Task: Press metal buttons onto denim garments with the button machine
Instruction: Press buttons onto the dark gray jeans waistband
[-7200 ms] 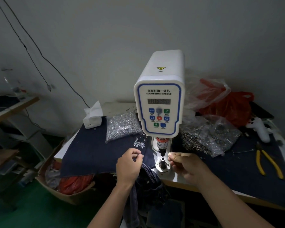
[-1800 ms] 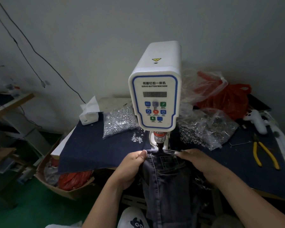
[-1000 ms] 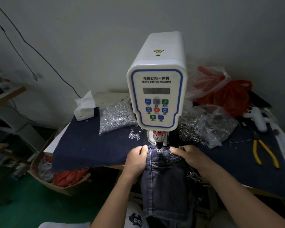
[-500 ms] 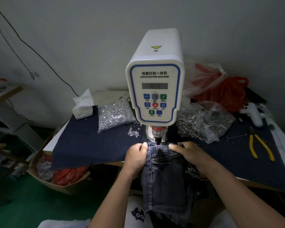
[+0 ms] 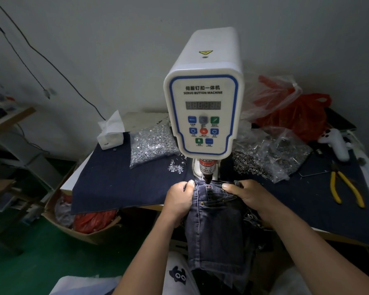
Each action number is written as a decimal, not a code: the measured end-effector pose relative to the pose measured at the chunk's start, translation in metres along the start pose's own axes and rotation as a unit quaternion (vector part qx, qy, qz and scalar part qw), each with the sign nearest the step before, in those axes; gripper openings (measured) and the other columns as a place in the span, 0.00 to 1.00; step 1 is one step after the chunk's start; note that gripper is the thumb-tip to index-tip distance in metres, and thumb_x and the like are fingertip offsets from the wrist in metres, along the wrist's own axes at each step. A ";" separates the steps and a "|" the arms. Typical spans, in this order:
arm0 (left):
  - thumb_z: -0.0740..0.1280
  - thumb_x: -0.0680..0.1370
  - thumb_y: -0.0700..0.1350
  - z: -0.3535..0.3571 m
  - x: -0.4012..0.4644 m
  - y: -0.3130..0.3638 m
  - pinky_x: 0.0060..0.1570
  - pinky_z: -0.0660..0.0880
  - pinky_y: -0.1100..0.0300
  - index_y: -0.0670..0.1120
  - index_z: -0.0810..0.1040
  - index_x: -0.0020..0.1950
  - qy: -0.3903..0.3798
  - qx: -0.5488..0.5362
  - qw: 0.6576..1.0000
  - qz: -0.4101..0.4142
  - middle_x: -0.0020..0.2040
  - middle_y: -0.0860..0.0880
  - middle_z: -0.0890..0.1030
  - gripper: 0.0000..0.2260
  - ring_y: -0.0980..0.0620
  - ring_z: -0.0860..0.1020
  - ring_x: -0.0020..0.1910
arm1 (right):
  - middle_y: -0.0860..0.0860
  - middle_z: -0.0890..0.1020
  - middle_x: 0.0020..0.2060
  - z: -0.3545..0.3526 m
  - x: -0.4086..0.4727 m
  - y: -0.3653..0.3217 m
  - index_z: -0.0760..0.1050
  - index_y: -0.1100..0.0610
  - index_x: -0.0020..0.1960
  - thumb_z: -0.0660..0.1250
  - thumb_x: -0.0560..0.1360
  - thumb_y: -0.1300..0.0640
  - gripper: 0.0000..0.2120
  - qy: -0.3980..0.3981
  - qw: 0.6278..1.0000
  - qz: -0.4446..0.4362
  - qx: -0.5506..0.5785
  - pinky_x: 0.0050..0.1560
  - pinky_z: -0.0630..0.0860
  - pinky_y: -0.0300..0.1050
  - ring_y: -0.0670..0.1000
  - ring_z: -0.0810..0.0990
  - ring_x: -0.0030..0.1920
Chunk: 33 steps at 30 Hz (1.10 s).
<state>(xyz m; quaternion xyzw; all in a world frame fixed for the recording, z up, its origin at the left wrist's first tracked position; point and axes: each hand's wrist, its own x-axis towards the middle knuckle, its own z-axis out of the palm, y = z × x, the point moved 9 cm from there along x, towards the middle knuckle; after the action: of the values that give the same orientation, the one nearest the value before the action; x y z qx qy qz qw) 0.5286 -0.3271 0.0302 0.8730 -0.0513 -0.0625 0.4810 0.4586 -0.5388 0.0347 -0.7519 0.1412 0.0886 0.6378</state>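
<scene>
The left hand (image 5: pixel 180 199), at the lower centre of the frame, has its grip closed on the left edge of the dark blue denim garment (image 5: pixel 216 226), thumb on top at the waistband and fingers curled underneath. The right hand (image 5: pixel 246 194), just right of centre, pinches the opposite edge of the waistband in the same way, thumb lying flat on the cloth. Between the two hands the waistband is drawn taut directly beneath the black punch tip (image 5: pixel 207 178) of the white servo button machine with a blue-bordered control panel (image 5: pixel 203 116), which rises through the middle of the frame; the tip sits right at the cloth, though contact cannot be told. The rest of the garment hangs down off the front edge of the tabletop (image 5: pixel 115 188), which is covered in dark navy fabric.

Left of the machine lies a clear plastic bag of small silver metal buttons (image 5: pixel 152 146), with a few loose silver pieces (image 5: pixel 176 167) scattered beside it, and further left a white tissue pack (image 5: pixel 111 133). Right of the machine sits a clear bag of darker metal rings (image 5: pixel 268 158), behind it a red plastic bag (image 5: pixel 300 116). At the right edge lie yellow-handled pliers (image 5: pixel 345 188) and a white controller-shaped object (image 5: pixel 337 143). In the lower left, a cardboard box (image 5: pixel 83 231) stands on the green floor
</scene>
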 end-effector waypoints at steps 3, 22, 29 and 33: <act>0.63 0.85 0.50 0.000 0.001 -0.001 0.31 0.60 0.57 0.48 0.62 0.33 -0.001 -0.003 1.000 -0.003 0.30 0.55 0.64 0.22 0.56 0.61 0.31 | 0.52 0.89 0.44 -0.001 0.001 0.000 0.86 0.58 0.48 0.72 0.77 0.46 0.15 0.002 1.000 0.000 -0.005 0.42 0.77 0.37 0.45 0.86 0.42; 0.63 0.85 0.53 0.004 -0.002 -0.011 0.39 0.67 0.55 0.42 0.71 0.36 -0.042 -0.089 0.994 -0.055 0.34 0.51 0.74 0.21 0.53 0.70 0.37 | 0.55 0.88 0.45 0.005 -0.010 -0.007 0.87 0.57 0.47 0.71 0.78 0.46 0.14 -0.006 0.999 0.021 0.031 0.44 0.80 0.40 0.52 0.88 0.46; 0.66 0.82 0.62 0.010 -0.041 0.001 0.57 0.80 0.53 0.47 0.88 0.57 -0.203 -0.286 0.928 -0.122 0.57 0.43 0.87 0.21 0.47 0.85 0.58 | 0.62 0.86 0.52 0.024 -0.016 -0.010 0.85 0.61 0.56 0.67 0.81 0.49 0.16 -0.066 0.983 0.060 0.159 0.54 0.83 0.48 0.59 0.86 0.54; 0.79 0.72 0.61 0.002 -0.066 0.012 0.62 0.79 0.50 0.38 0.84 0.60 -0.281 -0.246 0.924 -0.084 0.60 0.37 0.85 0.29 0.43 0.84 0.59 | 0.59 0.87 0.49 0.031 -0.020 -0.021 0.85 0.61 0.52 0.67 0.81 0.46 0.19 -0.088 0.995 0.034 0.039 0.45 0.80 0.39 0.51 0.86 0.48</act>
<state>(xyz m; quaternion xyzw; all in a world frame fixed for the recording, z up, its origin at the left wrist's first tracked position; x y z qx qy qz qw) 0.4630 -0.3255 0.0427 0.6746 -0.0933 -0.3563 0.6397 0.4484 -0.5036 0.0550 -0.7103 0.1132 0.1708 0.6734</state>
